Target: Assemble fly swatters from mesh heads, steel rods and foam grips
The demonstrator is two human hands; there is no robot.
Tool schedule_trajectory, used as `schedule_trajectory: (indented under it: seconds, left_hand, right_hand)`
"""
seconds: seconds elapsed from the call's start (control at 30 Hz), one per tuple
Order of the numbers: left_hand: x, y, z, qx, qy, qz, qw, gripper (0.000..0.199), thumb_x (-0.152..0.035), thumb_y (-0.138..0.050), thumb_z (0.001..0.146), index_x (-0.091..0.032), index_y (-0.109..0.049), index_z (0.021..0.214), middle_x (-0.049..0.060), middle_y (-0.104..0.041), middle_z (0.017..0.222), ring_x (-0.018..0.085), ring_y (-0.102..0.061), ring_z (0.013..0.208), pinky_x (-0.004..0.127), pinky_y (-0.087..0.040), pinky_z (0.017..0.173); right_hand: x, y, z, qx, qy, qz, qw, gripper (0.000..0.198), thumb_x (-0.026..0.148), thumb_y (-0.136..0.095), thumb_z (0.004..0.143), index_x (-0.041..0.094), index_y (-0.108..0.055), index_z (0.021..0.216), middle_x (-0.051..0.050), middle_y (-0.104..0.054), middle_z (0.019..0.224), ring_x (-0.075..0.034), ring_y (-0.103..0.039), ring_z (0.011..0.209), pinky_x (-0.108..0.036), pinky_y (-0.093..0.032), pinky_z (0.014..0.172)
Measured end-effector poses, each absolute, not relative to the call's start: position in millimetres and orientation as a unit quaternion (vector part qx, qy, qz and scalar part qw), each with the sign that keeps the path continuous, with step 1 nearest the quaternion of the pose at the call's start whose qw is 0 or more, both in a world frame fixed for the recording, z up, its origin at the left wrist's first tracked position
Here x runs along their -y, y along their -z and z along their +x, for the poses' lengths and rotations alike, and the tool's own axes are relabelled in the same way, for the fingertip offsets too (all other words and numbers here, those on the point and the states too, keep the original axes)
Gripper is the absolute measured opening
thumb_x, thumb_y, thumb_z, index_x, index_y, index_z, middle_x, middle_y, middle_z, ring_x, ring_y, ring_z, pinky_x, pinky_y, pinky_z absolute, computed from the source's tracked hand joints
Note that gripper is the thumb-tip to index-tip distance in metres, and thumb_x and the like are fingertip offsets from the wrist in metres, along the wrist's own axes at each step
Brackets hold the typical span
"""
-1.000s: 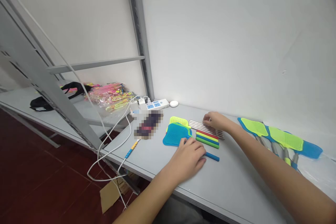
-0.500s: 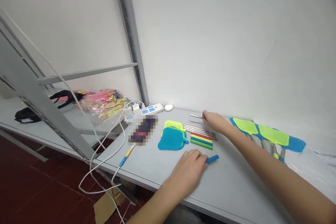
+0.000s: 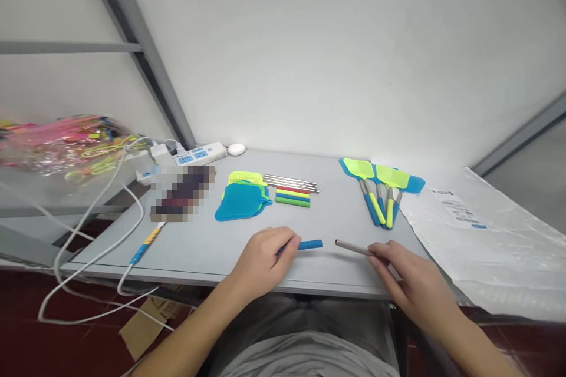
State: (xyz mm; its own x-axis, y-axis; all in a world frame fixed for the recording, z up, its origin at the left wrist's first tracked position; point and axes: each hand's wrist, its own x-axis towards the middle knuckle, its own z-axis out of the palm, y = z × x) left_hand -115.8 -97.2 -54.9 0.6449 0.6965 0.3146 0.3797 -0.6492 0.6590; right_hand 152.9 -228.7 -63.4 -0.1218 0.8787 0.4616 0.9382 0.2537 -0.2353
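My left hand (image 3: 267, 259) is closed round a blue handle sleeve (image 3: 311, 244), its free end pointing right. Facing it across a small gap is a metal rod (image 3: 352, 247), pinched in my right hand (image 3: 404, 271). Both pieces are held low over the near part of the table. Farther back lie mesh fly swatter heads (image 3: 241, 200), blue on top with yellow-green beneath. Beside them rest several metal rods (image 3: 290, 182) in a row, and in front of these are red, yellow, blue and green handle sleeves (image 3: 292, 197).
Several fly swatters with handles (image 3: 384, 188) lie fanned out at the right, near a white plastic sheet (image 3: 469, 235). At the left are a power strip (image 3: 201, 154), a blurred-out object (image 3: 182, 193) and looping white cables (image 3: 95, 230). Grey shelf posts (image 3: 132, 41) rise behind.
My right hand has come back from the row of rods with one rod, towards me and opposite the blue sleeve. My left hand still holds the sleeve. The view has turned right.
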Motion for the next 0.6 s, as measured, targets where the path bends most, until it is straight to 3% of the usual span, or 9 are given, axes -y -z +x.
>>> schedule_trajectory:
  seconds: [0.13, 0.37, 0.6]
  left_hand:
    - [106, 51, -106, -0.331, -0.199, 0.834, 0.395, 0.038, -0.042, -0.035, 0.099, -0.02, -0.047, 0.071, -0.003, -0.048, 0.066, 0.013, -0.046, 0.065, 0.024, -0.036, 0.061]
    - [104, 51, -102, -0.316, -0.181, 0.838, 0.407, 0.034, -0.042, -0.041, 0.097, -0.019, -0.058, 0.077, -0.003, -0.057, 0.07, 0.013, -0.051, 0.067, 0.024, -0.037, 0.064]
    - [106, 50, -101, -0.312, -0.183, 0.845, 0.395, 0.034, -0.039, -0.041, 0.097, -0.019, -0.059, 0.077, -0.003, -0.058, 0.071, 0.013, -0.052, 0.067, 0.024, -0.038, 0.064]
  right_hand:
    - [237, 89, 151, 0.745, 0.111, -0.6, 0.27, 0.023, 0.018, -0.053, 0.094, 0.021, -0.056, 0.116, -0.005, -0.065, 0.087, -0.017, -0.062, 0.074, -0.028, -0.044, 0.064]
    - [231, 98, 157, 0.766, 0.06, -0.578, 0.277, 0.025, 0.019, -0.051, 0.095, 0.022, -0.058, 0.119, -0.005, -0.066, 0.09, -0.016, -0.062, 0.076, -0.028, -0.045, 0.066]
    - [234, 99, 159, 0.769, 0.051, -0.573, 0.278, 0.027, 0.019, -0.053, 0.094, 0.022, -0.057, 0.12, -0.005, -0.065, 0.09, -0.016, -0.061, 0.076, -0.028, -0.046, 0.065]
